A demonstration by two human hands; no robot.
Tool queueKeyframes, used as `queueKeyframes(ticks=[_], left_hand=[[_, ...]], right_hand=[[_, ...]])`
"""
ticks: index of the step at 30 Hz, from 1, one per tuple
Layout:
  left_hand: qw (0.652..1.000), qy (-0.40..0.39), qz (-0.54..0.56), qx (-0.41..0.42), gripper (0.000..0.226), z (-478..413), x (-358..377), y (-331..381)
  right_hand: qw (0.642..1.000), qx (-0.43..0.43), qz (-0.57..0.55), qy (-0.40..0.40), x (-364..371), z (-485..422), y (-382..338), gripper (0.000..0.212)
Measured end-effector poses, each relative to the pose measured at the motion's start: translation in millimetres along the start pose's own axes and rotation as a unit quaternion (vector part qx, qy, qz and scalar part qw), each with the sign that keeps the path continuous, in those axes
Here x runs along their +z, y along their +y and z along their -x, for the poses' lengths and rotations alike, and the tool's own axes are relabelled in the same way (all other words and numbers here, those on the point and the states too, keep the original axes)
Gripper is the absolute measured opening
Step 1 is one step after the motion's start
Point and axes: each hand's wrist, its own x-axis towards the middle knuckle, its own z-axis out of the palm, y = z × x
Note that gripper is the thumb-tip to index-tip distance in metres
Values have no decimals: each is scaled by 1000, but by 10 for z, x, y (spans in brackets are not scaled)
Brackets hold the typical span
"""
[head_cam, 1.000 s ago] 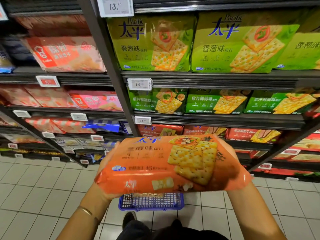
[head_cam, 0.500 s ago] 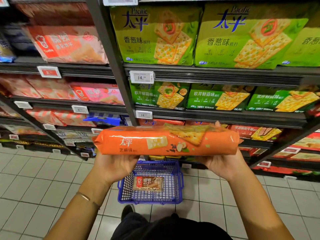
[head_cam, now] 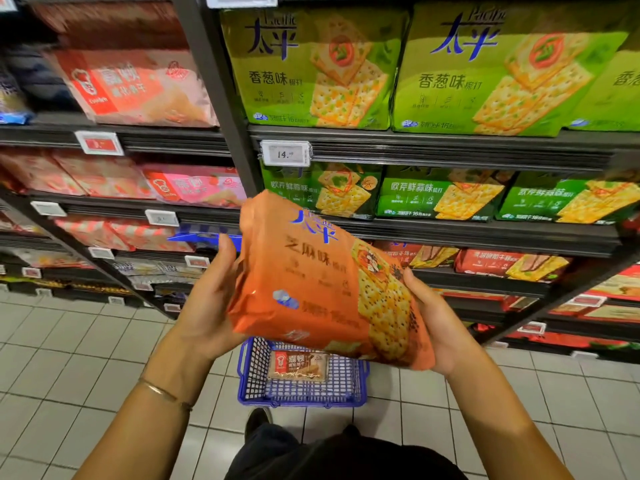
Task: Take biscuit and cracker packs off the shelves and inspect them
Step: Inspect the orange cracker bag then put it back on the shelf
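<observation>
L hand (head_cam: 211,299) & R hand (head_cam: 440,327) each gripped one end of the orange cracker pack (head_cam: 311,282), tilted, front toward me, in front of the shelf (head_cam: 450,233) edges. Under its lower edge sat the blue basket (head_cam: 254,375) on the floor (head_cam: 69,375) w/ one small pack (head_cam: 299,367); I saw open tile L of it.
</observation>
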Motion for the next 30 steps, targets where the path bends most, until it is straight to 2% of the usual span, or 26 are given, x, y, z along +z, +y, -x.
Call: queueKeyframes(ticks=[3,6,7,9,14,16,20,22,24,26,28,30], left_hand=[[999,49,-15,19,47,-93,157,-41],[989,105,-96,36,72,-224,287,-6],[988,109,-105,38,77,-242,325,18],[990,99,-90,46,67,-280,300,25],[992,112,-55,4,65,-326,231,35],[994,103,-46,-7,55,-326,178,31],[996,45,61,-45,88,-258,-3,7],[995,20,79,-48,82,-201,-46,-20],[997,60,48,-19,71,-174,-57,-70],[995,103,13,-1,79,-179,-86,-122],[993,117,2,-18,87,-168,-74,-135],[992,108,13,-64,86,-154,-38,-123]], right_hand=[[999,29,-2,-21,23,-54,111,56],[995,85,16,-55,69,-106,212,56],[991,116,26,-61,79,-134,236,59],[985,157,52,-52,73,-191,277,67],[980,166,97,-54,52,-258,302,71],[982,151,100,-54,61,-251,273,67],[995,51,84,-5,-77,-237,168,50],[996,-2,80,26,-162,-241,116,50],[995,-58,72,30,-214,-251,76,55],[992,-104,66,20,-228,-242,50,56],[988,-139,55,22,-210,-222,19,57],[984,-170,47,29,-229,-227,-3,59]])
